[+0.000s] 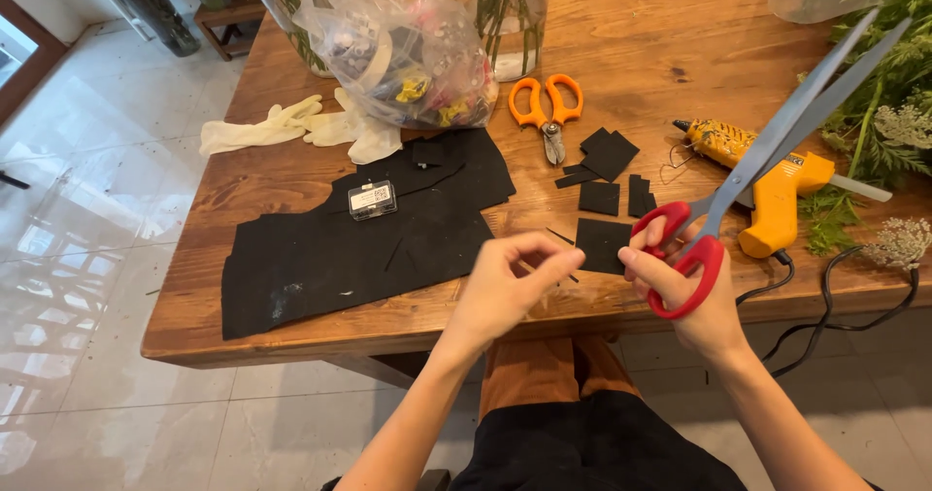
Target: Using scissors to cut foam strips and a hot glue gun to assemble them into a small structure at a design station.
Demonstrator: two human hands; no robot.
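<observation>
Head view
Right hand (684, 282): closed through the red loops of the long scissors (777, 151), thumb in one loop and fingers in the other, over the near table edge
Scissors: long axis runs from the handles at lower left up to the tips at upper right; the grey blades are slightly parted, crossing over the yellow glue gun (767, 175) and pointing toward the greenery
Left hand (510, 277): fingertips pinched together, just left of the right hand; whether something thin sits between them I cannot tell
Nearest piece: a black square (602, 243) lies on the table just behind both hands
Other cut pieces: smaller black squares (610, 153) lie scattered further back, near the orange-handled snips (547, 112)
Large sheet: black felt sheet (359, 243) spreads to the left, a small clear box (372, 200) resting on it
Far side: plastic bag (403, 49) of mixed bits, white gloves (291, 130), glass vase (505, 15) with stems
Right side: green stems and white flowers (888, 127), black cord (845, 311) trailing off the wooden table (660, 34)
</observation>
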